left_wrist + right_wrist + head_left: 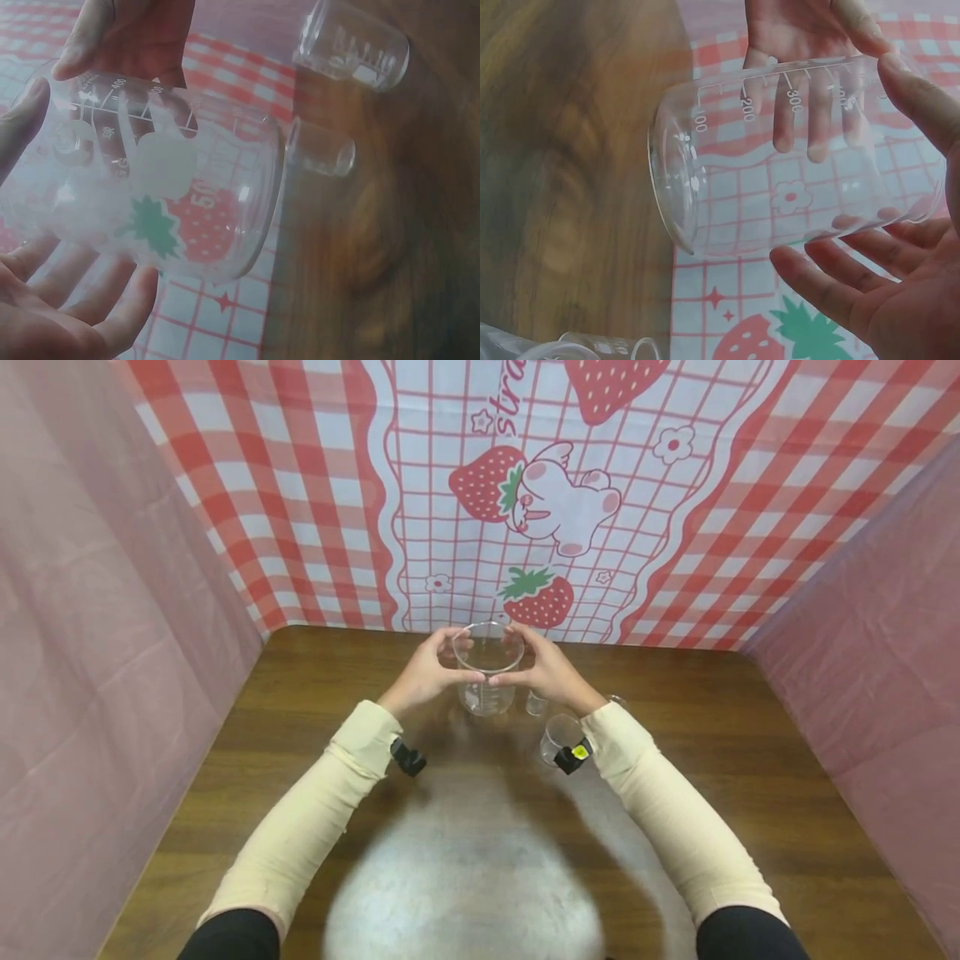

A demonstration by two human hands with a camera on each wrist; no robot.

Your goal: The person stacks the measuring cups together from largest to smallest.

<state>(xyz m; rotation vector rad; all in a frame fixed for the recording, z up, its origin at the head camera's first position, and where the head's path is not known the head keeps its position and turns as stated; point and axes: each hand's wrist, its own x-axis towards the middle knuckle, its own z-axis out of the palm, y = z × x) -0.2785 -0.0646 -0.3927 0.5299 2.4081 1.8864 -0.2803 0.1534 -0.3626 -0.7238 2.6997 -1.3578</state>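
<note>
A large clear glass beaker (486, 695) with white graduation marks is upright between both hands, near the back of the table. My left hand (429, 672) grips its left side and my right hand (549, 670) its right side. The thumbs lie along the near wall and nearly meet just below the rim. In the left wrist view, fingers of the left hand (67, 315) curve around the beaker (97, 202). From the right wrist, the right hand's fingers (840, 289) spread along the beaker wall (735, 187). Nothing shows inside the glass.
A tiny glass beaker (536, 703) stands just right of the big one. Nearer, a medium beaker (557, 733) is partly covered by the right wrist camera (572, 760). Another glass rim (618, 701) peeks out behind the right wrist. A strawberry-print curtain (420, 527) hangs at the table's back edge.
</note>
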